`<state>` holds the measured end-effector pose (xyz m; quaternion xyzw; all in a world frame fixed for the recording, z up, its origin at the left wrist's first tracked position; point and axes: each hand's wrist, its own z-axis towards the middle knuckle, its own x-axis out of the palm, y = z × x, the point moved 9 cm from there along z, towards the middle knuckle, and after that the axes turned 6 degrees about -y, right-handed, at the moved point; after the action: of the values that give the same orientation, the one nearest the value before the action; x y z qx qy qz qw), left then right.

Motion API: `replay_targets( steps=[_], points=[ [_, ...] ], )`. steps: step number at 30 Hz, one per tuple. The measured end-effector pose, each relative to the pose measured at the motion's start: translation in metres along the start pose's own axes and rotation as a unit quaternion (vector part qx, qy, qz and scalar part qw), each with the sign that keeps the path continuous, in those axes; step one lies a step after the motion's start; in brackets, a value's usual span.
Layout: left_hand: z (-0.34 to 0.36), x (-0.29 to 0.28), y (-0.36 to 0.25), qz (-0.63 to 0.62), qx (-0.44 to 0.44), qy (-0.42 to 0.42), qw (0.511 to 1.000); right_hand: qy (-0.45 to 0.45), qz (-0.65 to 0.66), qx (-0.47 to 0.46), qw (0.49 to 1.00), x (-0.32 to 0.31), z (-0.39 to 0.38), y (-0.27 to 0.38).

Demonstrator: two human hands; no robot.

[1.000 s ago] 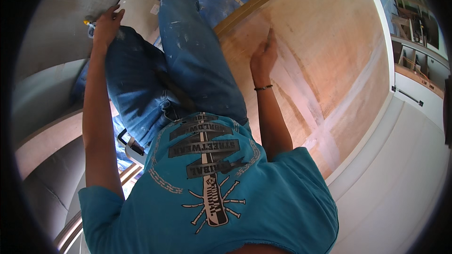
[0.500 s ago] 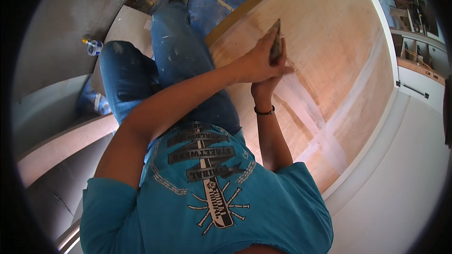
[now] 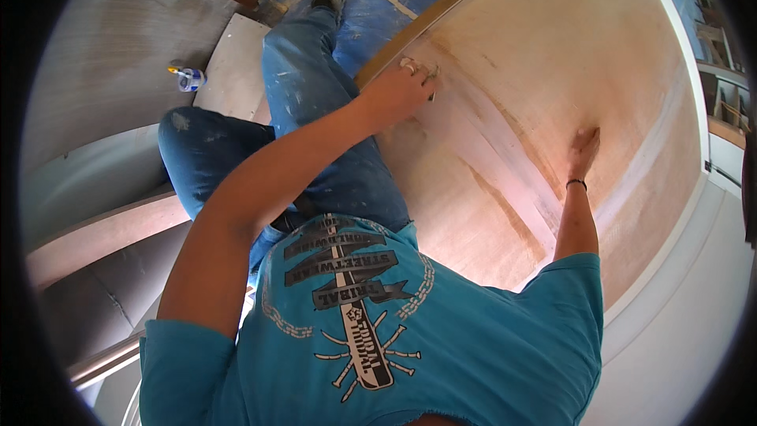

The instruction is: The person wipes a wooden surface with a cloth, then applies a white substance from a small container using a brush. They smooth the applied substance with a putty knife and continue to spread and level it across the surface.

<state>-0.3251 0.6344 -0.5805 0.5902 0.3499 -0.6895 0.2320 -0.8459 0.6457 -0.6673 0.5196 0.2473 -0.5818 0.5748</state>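
Observation:
My left hand (image 3: 400, 93) is closed on a thin, flat greyish piece (image 3: 431, 97), mostly hidden by the fingers; its exact kind does not show. That hand is at the left edge of a pale wooden panel (image 3: 512, 55), by the upper end of a broad whitish filler band (image 3: 489, 150) that slants down to the right. Farther right, my right hand (image 3: 583, 150), with a dark bracelet at the wrist, lies against the panel. Its fingers are foreshortened but look stretched out, and nothing shows in it.
A second whitish band (image 3: 643, 146) crosses the panel's right side, inside a white edge strip (image 3: 690, 55). Blue sheeting (image 3: 386, 28) covers the floor ahead. A small blue-and-white container (image 3: 189, 80) stands left of my knee, near a loose board (image 3: 233, 63).
My hands were together over the panel with the flat piece between them. The right hand has let go and moved right onto the panel; the left has drawn back left with the piece.

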Motion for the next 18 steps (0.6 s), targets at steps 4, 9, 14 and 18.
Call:
replay_targets(
  steps=[4,9,14,18],
  points=[
    [-0.017,0.014,0.000,0.040,-0.066,0.064,0.995,-0.008,0.030,-0.003,1.000,0.001,-0.012,0.015],
    [-0.022,0.027,0.011,-0.003,-0.066,0.021,0.998,-0.032,0.049,0.016,0.998,-0.019,-0.013,0.016],
    [-0.020,0.036,0.027,-0.108,-0.127,0.071,0.983,-0.019,0.046,0.021,0.999,-0.015,-0.010,0.019],
    [-0.026,0.046,0.017,-0.100,-0.149,0.013,0.984,-0.008,0.074,0.053,0.996,-0.020,-0.008,0.029]
  ],
)
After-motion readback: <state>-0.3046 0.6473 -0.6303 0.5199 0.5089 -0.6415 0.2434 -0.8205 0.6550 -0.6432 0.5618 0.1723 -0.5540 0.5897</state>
